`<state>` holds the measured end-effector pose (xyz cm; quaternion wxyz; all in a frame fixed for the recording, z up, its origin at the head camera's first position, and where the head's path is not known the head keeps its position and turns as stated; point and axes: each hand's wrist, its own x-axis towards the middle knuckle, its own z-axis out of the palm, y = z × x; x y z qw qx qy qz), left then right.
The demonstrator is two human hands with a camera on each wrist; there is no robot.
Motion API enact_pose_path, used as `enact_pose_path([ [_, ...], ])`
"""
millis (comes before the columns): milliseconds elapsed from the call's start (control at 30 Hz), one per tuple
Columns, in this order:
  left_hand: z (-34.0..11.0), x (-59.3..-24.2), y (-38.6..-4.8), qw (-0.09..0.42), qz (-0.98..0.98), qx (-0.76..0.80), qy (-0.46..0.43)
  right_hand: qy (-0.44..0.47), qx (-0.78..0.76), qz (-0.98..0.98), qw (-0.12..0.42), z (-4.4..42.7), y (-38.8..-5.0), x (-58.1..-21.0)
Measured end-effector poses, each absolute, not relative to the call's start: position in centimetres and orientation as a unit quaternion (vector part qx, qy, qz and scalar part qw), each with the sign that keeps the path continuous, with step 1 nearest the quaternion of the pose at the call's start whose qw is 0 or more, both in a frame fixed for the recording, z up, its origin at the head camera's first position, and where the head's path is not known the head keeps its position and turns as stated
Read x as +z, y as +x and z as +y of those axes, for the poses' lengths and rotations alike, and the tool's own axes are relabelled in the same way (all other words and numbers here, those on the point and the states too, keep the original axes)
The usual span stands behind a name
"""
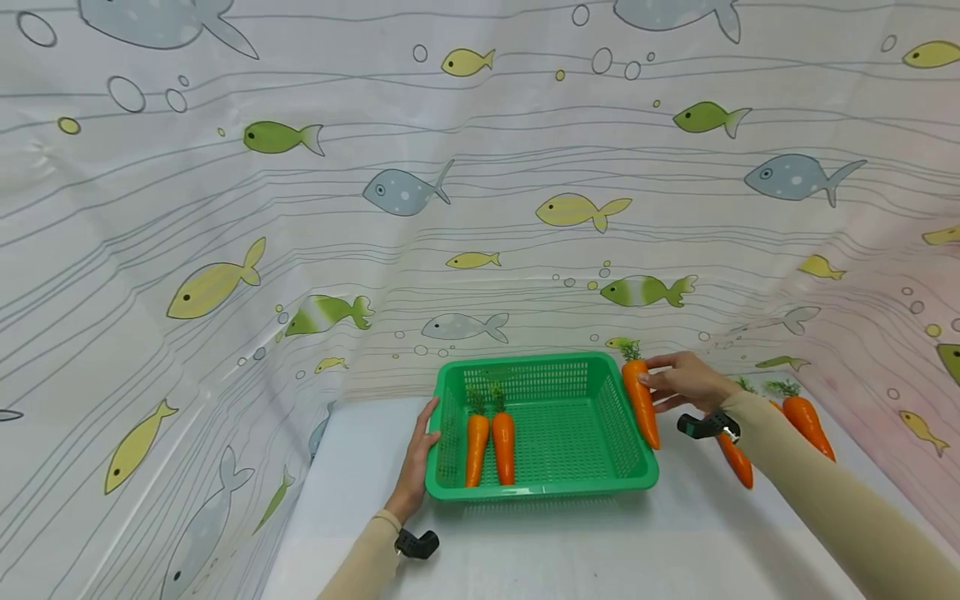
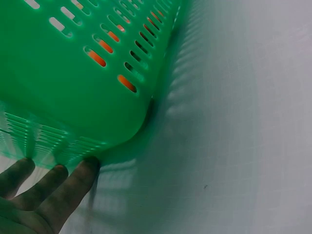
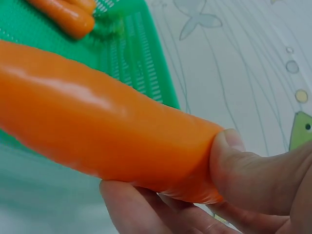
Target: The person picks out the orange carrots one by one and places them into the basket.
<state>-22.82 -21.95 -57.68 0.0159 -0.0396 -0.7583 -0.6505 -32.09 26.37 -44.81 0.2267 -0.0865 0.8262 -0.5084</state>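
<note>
Your right hand pinches a carrot near its thick end, thumb on one side and fingers on the other, with the green top pointing away from you and the tip towards you. Just left of that hand, the carrot overlaps the right rim of the green basket in the head view; you cannot tell whether the two touch. Your left hand lies against the basket's left side, its fingers extended and slightly spread, the tips touching the outer wall. Just right of your left hand, inside the basket, two carrots lie side by side, tops away from you. Below your right hand, a loose carrot lies on the white surface, partly hidden by your wrist; farther right of that hand lies another carrot, and a bit of orange shows between them at the edge of your sleeve. A black band sits on your left wrist. Beyond both hands rises a fish-patterned cloth.
</note>
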Motion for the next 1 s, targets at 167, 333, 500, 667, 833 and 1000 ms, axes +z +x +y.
enact_pose_path([
  [167,-21.9,-57.7,-22.8,0.015,-0.757,-0.652,-0.040,-0.104,-0.523,0.813,0.232,25.1,-32.5,-45.0],
  [333,-21.9,-57.7,-22.7,0.014,-0.757,-0.652,-0.038,-0.119,-0.537,0.800,0.239,23.8,-32.8,-45.4],
  [500,-21.8,-57.8,-22.7,0.017,-0.756,-0.653,-0.038,-0.140,-0.542,0.792,0.243,22.5,-32.9,-45.5],
  [667,-21.8,-57.8,-22.7,0.015,-0.754,-0.656,-0.038,-0.158,-0.545,0.786,0.246,21.2,-33.0,-45.8],
  [833,-21.9,-57.8,-22.8,0.018,-0.755,-0.654,-0.041,-0.155,-0.552,0.779,0.253,20.1,-33.2,-46.1],
  [1000,-21.8,-57.8,-22.7,0.021,-0.756,-0.653,-0.040,-0.147,-0.552,0.781,0.253,19.0,-33.4,-46.4],
])
